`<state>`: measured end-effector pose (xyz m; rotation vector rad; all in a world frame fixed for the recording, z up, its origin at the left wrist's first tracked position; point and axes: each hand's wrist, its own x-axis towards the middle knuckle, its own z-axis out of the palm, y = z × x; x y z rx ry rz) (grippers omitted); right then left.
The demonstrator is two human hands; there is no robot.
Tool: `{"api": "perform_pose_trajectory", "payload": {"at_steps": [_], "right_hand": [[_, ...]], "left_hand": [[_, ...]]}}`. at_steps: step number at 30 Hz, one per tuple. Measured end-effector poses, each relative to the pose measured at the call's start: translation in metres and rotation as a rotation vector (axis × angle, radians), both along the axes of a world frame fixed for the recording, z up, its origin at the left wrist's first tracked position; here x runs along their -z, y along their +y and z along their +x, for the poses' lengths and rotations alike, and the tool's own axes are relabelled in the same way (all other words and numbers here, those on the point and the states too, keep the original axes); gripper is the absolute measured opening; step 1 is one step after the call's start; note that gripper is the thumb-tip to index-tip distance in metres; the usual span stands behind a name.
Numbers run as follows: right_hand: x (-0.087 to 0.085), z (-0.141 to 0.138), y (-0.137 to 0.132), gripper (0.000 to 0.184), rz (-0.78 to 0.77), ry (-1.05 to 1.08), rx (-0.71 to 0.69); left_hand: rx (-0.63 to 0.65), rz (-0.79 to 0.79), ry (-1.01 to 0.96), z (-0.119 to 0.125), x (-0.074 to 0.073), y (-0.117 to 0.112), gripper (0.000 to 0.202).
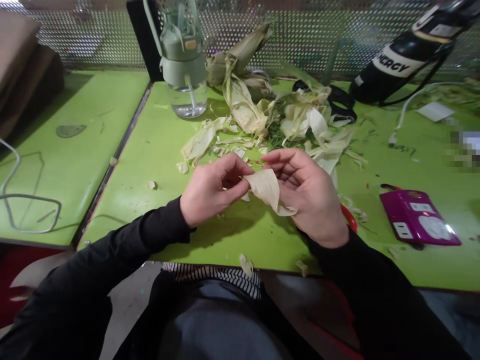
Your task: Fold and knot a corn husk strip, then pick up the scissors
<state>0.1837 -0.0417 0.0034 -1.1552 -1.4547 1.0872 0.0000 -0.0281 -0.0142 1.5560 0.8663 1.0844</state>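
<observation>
My left hand point(217, 187) pinches one end of a pale piece of corn husk point(267, 187) between thumb and fingers. The husk curls down to the right, in front of the palm of my right hand point(313, 192). The fingers of my right hand are bent and apart, with the husk's lower end by its thumb side; whether it grips the husk is hidden. Beyond both hands lies a heap of corn husks point(245, 112) with torn scraps around it. A red ring-shaped handle point(349, 218) shows partly beside my right wrist.
A water bottle point(186, 75) and a black bottle point(399, 62) stand at the back by a perforated metal screen point(300, 35). A purple power socket block point(419, 217) lies right. A white cable point(403, 112) crosses the green table point(142, 220). Black scissors handles point(342, 102) touch the heap.
</observation>
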Motion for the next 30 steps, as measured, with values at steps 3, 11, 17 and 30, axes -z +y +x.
{"api": "perform_pose_trajectory", "payload": {"at_steps": [3, 11, 17, 30], "right_hand": [[0.0, 0.001, 0.002, 0.024, -0.013, -0.068, -0.05], [0.003, 0.0, 0.003, 0.03, 0.06, -0.181, 0.012], [0.003, 0.003, 0.003, 0.035, 0.128, -0.302, 0.056], [0.001, -0.002, 0.001, 0.032, 0.026, -0.194, -0.005]], "left_hand": [[0.069, -0.233, -0.106, -0.001, -0.004, 0.005, 0.011], [0.146, -0.657, -0.285, -0.003, -0.013, 0.007, 0.005], [0.205, -0.475, -0.237, -0.002, -0.01, 0.006, 0.011], [0.116, -0.267, -0.144, -0.003, -0.006, 0.004, 0.02]]}}
